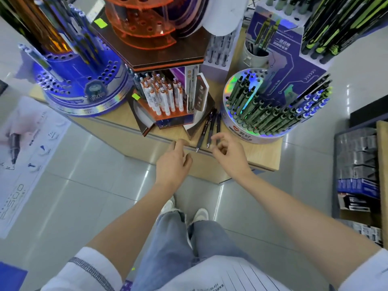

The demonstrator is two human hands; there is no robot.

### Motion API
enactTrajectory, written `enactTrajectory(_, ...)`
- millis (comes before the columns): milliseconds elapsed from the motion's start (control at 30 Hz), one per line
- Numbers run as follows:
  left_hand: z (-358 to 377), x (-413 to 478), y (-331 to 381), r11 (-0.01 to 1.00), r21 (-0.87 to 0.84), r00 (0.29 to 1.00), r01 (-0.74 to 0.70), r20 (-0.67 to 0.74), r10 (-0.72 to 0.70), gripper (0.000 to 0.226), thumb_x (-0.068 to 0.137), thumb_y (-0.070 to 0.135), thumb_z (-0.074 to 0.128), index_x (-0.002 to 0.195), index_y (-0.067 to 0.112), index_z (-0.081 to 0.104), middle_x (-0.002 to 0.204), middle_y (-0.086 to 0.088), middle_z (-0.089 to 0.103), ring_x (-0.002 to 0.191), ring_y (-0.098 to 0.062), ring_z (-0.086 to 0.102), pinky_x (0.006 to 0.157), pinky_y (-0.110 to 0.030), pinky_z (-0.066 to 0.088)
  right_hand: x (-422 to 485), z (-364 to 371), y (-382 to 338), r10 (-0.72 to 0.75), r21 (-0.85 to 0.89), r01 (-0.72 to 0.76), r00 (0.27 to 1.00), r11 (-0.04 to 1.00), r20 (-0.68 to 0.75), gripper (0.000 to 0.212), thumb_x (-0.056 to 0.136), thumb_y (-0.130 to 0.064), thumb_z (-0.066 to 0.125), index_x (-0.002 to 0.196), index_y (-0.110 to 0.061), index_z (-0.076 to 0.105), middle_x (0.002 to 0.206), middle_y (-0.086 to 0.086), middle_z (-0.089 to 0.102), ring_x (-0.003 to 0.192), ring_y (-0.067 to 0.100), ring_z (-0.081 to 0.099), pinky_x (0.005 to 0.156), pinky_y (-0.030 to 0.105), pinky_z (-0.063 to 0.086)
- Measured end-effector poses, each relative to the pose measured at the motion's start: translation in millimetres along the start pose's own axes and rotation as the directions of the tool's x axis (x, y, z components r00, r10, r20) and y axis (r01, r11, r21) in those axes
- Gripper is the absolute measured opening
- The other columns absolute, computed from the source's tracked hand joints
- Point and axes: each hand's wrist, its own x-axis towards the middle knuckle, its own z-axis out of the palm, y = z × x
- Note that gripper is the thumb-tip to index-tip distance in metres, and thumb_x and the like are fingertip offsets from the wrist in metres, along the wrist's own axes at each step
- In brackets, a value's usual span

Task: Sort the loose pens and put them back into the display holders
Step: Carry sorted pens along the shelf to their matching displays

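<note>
Three dark loose pens (206,128) lie side by side on the wooden counter (264,156), tips toward me, between the orange display and the round holder. My right hand (227,151) hovers at their near tips with fingers loosely curled and holds nothing. My left hand (174,160) sits just left of the pens near the counter edge, fingers relaxed and empty. The round holographic holder (241,131) carries several green and blue pens. The orange display (163,95) holds several white pens. The blue round holder (84,82) stands at the left.
A purple cardboard display (287,59) with a white cup (255,55) stands behind the round holder. Shelving with boxed stock (357,171) is at the right. A pen poster (23,152) lies at the left. Tiled floor and my shoes (184,208) are below.
</note>
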Motion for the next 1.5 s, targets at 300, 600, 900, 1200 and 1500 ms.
enactTrajectory(300,-103,-30,-123,0.943,0.055,0.937,0.327,0.108,-0.332,0.018,0.092,0.028,0.053,0.106,0.021,0.062,0.097,0.0,0.067,0.094,-0.024,0.062,0.074,-0.031,0.043,8,129,-91,-0.157,-0.066,0.197,0.911,0.978,0.382,0.01,0.09,-0.011,0.06,0.097,-0.016,0.064,0.073,-0.004,0.061,0.058,0.005,0.049,0.066,0.031,0.046)
enactTrajectory(600,-246,-69,-348,0.881,0.123,0.881,0.457,0.069,-0.467,0.034,0.095,0.032,0.051,0.126,0.018,0.055,0.12,-0.008,0.058,0.111,-0.028,0.055,0.092,-0.035,0.043,53,363,-225,-0.243,-0.182,0.413,0.78,0.892,0.576,0.03,0.089,-0.009,0.062,0.118,-0.009,0.062,0.097,0.0,0.061,0.083,0.015,0.055,0.083,0.033,0.046)
enactTrajectory(900,-398,-23,-496,0.894,0.16,0.908,0.418,-0.035,-0.418,0.036,0.096,0.03,0.049,0.13,0.018,0.053,0.125,-0.008,0.055,0.118,-0.025,0.05,0.088,-0.034,0.042,135,510,-369,-0.345,-0.269,0.508,0.809,0.818,0.476,0.035,0.087,-0.012,0.06,0.122,-0.013,0.06,0.119,0.009,0.059,0.107,0.024,0.057,0.089,0.032,0.041)
enactTrajectory(1200,-480,163,-592,0.943,0.201,0.959,0.267,0.041,-0.28,0.037,0.097,0.03,0.047,0.131,0.017,0.05,0.129,-0.007,0.054,0.119,-0.026,0.048,0.088,-0.035,0.041,313,601,-436,-0.332,-0.377,0.451,0.88,0.809,0.34,0.035,0.085,-0.012,0.062,0.12,-0.008,0.061,0.117,0.013,0.061,0.105,0.033,0.057,0.094,0.044,0.044)
enactTrajectory(1500,-567,402,-655,0.965,0.237,0.977,0.115,0.148,-0.153,0.037,0.098,0.031,0.045,0.133,0.018,0.048,0.13,-0.005,0.052,0.12,-0.024,0.047,0.09,-0.035,0.044,525,634,-510,-0.254,-0.411,0.299,0.954,0.861,0.162,0.034,0.087,-0.013,0.06,0.121,-0.01,0.06,0.121,0.012,0.059,0.108,0.03,0.057,0.095,0.045,0.044)
